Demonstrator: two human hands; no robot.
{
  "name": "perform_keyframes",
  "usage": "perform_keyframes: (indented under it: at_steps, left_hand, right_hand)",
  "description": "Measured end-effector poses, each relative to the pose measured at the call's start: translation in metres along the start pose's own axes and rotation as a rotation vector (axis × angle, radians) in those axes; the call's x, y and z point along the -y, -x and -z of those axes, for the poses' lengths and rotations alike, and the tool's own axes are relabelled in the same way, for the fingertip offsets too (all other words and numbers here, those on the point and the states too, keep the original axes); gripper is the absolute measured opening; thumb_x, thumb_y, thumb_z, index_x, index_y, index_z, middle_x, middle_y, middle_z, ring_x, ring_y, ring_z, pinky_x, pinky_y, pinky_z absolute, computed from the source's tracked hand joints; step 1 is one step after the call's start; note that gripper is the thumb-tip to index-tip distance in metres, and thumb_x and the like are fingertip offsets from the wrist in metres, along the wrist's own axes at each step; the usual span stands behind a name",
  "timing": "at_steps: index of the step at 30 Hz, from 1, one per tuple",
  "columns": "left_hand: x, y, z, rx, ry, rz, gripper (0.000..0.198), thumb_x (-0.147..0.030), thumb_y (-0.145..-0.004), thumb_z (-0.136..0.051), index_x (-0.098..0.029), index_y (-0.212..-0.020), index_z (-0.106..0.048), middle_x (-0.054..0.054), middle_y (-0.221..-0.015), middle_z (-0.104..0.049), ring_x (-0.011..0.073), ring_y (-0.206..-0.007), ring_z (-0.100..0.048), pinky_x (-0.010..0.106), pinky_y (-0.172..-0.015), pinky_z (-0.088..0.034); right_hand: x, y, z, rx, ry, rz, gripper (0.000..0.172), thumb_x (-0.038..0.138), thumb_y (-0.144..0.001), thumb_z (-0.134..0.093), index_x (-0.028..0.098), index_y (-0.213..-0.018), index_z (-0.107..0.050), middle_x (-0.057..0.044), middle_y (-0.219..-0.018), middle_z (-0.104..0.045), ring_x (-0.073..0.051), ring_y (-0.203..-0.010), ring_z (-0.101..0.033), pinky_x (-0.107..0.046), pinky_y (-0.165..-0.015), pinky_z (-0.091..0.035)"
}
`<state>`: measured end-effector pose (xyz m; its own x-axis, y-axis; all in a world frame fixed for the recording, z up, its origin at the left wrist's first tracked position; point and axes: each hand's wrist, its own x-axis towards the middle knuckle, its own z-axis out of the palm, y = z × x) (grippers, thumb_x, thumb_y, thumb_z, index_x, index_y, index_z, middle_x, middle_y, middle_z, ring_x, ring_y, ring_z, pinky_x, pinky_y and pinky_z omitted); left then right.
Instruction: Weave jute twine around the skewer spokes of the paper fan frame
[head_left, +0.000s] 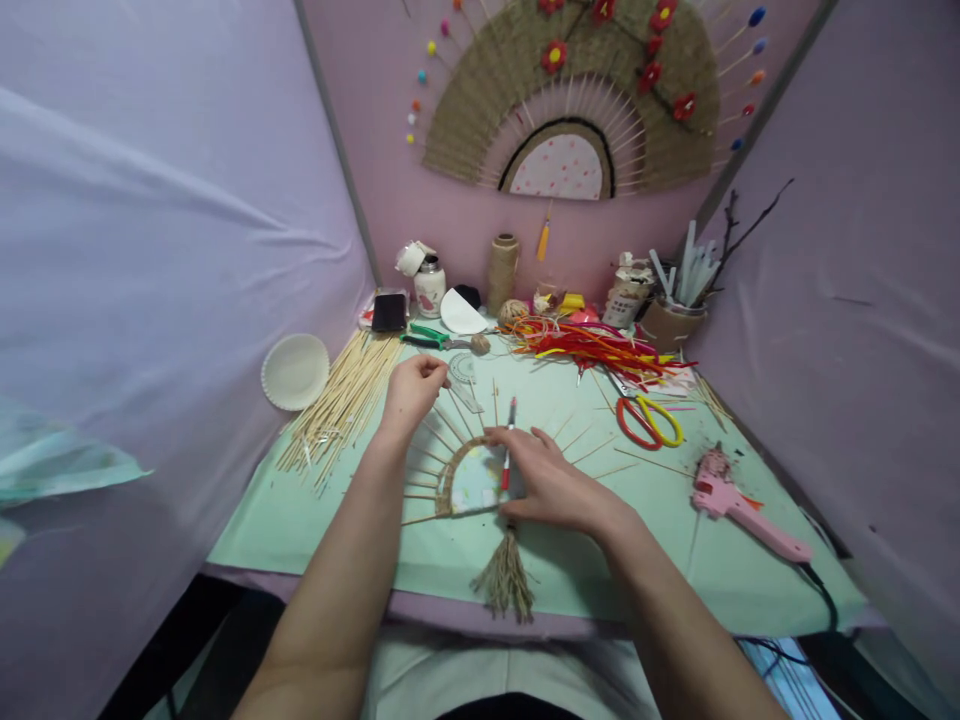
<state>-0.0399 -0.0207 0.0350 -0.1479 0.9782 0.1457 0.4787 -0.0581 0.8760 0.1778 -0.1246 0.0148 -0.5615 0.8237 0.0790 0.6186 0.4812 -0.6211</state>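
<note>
Worktop: a table under pale green cloth [300,535], hemmed in by draped cloth walls.
Half-round fan piece: the small patterned fan piece [471,485] lies flat near the middle of the worktop's near edge, its brown rim fringed by thin spokes [435,434] that point outward.
Left hand: the left hand [415,392] is over the spokes at the fan piece's upper left, fingertips drawn together; whether they pinch anything, I cannot tell.
Right hand: the right hand [551,482] lies over the fan piece's right part, thumb and forefinger apart.
Pen: a red-and-white pen [506,470] runs beneath the right forefinger; whether it is gripped, I cannot tell from here.
Tassel: a tan tassel [507,580] hangs toward the near edge, below the right hand.
Left edge: a heap of loose sticks [337,395], with a white fluted plate [295,372] just beside.
Far edge: a jar [430,290], a twine spool [503,275], and a tangle of mostly red strands [600,350] in front of a pot [671,325].
Right side: scissors [649,424] with red and yellow handles; nearer the right corner, a pink glue gun [750,515].
Back wall: a large fan [555,95] with red flowers.
</note>
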Motion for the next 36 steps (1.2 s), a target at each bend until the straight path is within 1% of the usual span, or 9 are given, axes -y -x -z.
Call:
perform_keyframes:
  at_steps: [2, 6, 8, 10, 14, 17, 22, 28, 36]
  left_hand:
    - [0.001, -0.003, -0.007, -0.002, -0.017, -0.009, 0.015, -0.025, -0.074, -0.056, -0.017, -0.080, -0.068, 0.001, -0.064, -0.069, 0.0144, -0.056, -0.058, 0.025, -0.057, -0.042]
    - [-0.011, -0.005, -0.026, -0.021, -0.132, -0.084, 0.020, -0.018, -0.077, -0.050, -0.017, -0.085, -0.068, 0.003, -0.073, -0.070, 0.0172, -0.069, -0.063, 0.027, -0.067, -0.045]
    - [-0.018, -0.005, -0.037, -0.001, -0.202, -0.113, 0.023, -0.016, -0.079, -0.048, -0.017, -0.089, -0.068, 0.005, -0.079, -0.072, 0.0189, -0.076, -0.065, 0.029, -0.072, -0.046]
    - [-0.023, -0.004, -0.047, 0.044, -0.267, -0.141, 0.025, -0.014, -0.081, -0.046, -0.018, -0.094, -0.067, 0.006, -0.089, -0.072, 0.0206, -0.085, -0.066, 0.031, -0.078, -0.047]
    - [-0.017, -0.001, -0.061, 0.130, -0.404, -0.143, 0.030, -0.013, -0.084, -0.042, -0.018, -0.105, -0.064, 0.010, -0.106, -0.070, 0.0238, -0.101, -0.063, 0.034, -0.087, -0.046]
    - [-0.006, 0.003, -0.067, 0.193, -0.486, -0.133, 0.034, -0.015, -0.087, -0.038, -0.017, -0.111, -0.062, 0.012, -0.114, -0.066, 0.0246, -0.107, -0.061, 0.036, -0.090, -0.046]
    - [0.004, 0.007, -0.070, 0.240, -0.492, -0.192, 0.037, -0.016, -0.092, -0.033, -0.016, -0.117, -0.060, 0.012, -0.112, -0.062, 0.0229, -0.104, -0.061, 0.035, -0.093, -0.046]
    - [0.009, 0.009, -0.073, 0.244, -0.443, -0.235, 0.035, -0.018, -0.093, -0.035, -0.015, -0.117, -0.061, 0.013, -0.112, -0.061, 0.0243, -0.106, -0.060, 0.038, -0.093, -0.047]
    - [0.011, 0.012, -0.079, 0.294, -0.401, -0.236, 0.033, -0.016, -0.093, -0.039, -0.015, -0.117, -0.062, 0.012, -0.110, -0.061, 0.0235, -0.109, -0.059, 0.038, -0.096, -0.047]
  right_hand:
    - [-0.005, 0.005, 0.005, -0.170, -0.086, -0.077, 0.058, 0.021, -0.074, -0.068, 0.025, -0.128, -0.047, -0.011, -0.138, -0.055, -0.027, -0.129, -0.050, -0.051, -0.110, -0.032]
    - [-0.011, -0.001, 0.011, -0.622, -0.303, -0.136, 0.013, 0.029, -0.090, -0.058, 0.024, -0.101, -0.056, -0.007, -0.109, -0.071, -0.021, -0.101, -0.066, -0.038, -0.089, -0.049]
    - [-0.011, -0.011, 0.009, -0.759, -0.408, -0.136, 0.012, 0.035, -0.093, -0.054, 0.023, -0.094, -0.056, -0.006, -0.098, -0.072, -0.019, -0.089, -0.068, -0.034, -0.081, -0.051]
    - [-0.011, -0.020, 0.006, -0.828, -0.506, -0.145, 0.017, 0.039, -0.095, -0.052, 0.022, -0.094, -0.056, -0.005, -0.092, -0.072, -0.018, -0.081, -0.069, -0.033, -0.077, -0.052]
    - [-0.015, -0.030, 0.001, -0.857, -0.628, -0.192, 0.027, 0.044, -0.097, -0.047, 0.022, -0.108, -0.058, -0.002, -0.083, -0.071, -0.014, -0.068, -0.065, -0.029, -0.069, -0.051]
    - [-0.021, -0.031, -0.001, -0.837, -0.614, -0.248, 0.034, 0.047, -0.097, -0.046, 0.022, -0.115, -0.060, 0.000, -0.078, -0.066, -0.013, -0.062, -0.057, -0.027, -0.061, -0.046]
    - [-0.027, -0.029, -0.002, -0.827, -0.484, -0.274, 0.038, 0.047, -0.097, -0.043, 0.020, -0.099, -0.070, -0.004, -0.087, -0.065, -0.017, -0.078, -0.057, -0.031, -0.073, -0.047]
    - [-0.023, -0.027, 0.004, -0.802, -0.536, -0.338, 0.023, 0.037, -0.090, -0.056, 0.020, -0.099, -0.069, -0.003, -0.084, -0.067, -0.017, -0.076, -0.060, -0.030, -0.071, -0.049]
    - [-0.019, -0.039, 0.011, -0.781, -0.546, -0.374, 0.023, 0.038, -0.090, -0.058, 0.019, -0.096, -0.069, -0.001, -0.073, -0.065, -0.015, -0.068, -0.060, -0.027, -0.064, -0.047]
